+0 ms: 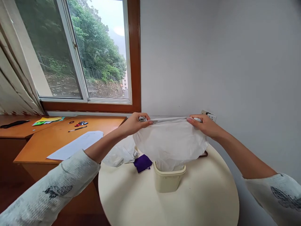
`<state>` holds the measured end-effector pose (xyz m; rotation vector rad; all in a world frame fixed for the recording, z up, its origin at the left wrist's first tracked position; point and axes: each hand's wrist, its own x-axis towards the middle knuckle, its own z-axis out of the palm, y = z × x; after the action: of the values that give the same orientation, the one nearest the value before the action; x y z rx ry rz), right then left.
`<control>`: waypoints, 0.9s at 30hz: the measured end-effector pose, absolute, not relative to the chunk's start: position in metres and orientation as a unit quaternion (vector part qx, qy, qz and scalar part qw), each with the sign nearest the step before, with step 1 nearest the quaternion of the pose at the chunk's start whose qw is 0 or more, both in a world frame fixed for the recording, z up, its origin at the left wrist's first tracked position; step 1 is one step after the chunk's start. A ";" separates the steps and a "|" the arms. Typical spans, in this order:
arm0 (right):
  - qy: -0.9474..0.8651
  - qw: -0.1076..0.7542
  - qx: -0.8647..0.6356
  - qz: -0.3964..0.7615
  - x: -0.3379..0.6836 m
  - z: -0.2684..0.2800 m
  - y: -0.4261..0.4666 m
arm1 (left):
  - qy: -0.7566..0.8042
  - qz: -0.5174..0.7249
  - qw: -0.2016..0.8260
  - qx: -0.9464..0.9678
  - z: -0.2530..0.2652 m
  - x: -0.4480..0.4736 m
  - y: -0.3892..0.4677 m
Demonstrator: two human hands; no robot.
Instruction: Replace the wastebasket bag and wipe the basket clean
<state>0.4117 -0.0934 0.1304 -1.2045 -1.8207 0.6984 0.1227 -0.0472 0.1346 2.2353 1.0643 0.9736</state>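
A thin white plastic bag is stretched between my two hands above the round table. My left hand is closed on the left end of its top edge, thumb pressed against the fingers. At the right end, my right hand pinches the same edge. The bag's lower part hangs into the mouth of a small cream-coloured bin, which stands upright on the table. How far down inside the bag reaches is hidden by the bin's wall.
On the round cream table lie a purple cloth and another crumpled clear plastic bag. A brown object shows partly behind the white bag. The wooden desk at left holds paper, a pen and small items.
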 end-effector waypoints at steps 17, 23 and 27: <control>-0.700 0.512 -0.364 0.340 0.315 0.119 -0.065 | 0.211 0.467 0.620 0.594 0.149 0.177 -0.060; -0.675 0.550 -0.407 0.276 0.315 0.116 -0.044 | 0.217 0.491 0.478 0.695 0.149 0.161 -0.062; -0.650 0.545 -0.438 0.297 0.319 0.120 -0.038 | 0.286 0.583 0.278 0.707 0.124 0.150 -0.071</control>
<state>0.3189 -0.0381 0.1196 -1.0391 -1.5423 0.7046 0.1498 -0.0713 0.1239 1.8982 0.7671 1.5657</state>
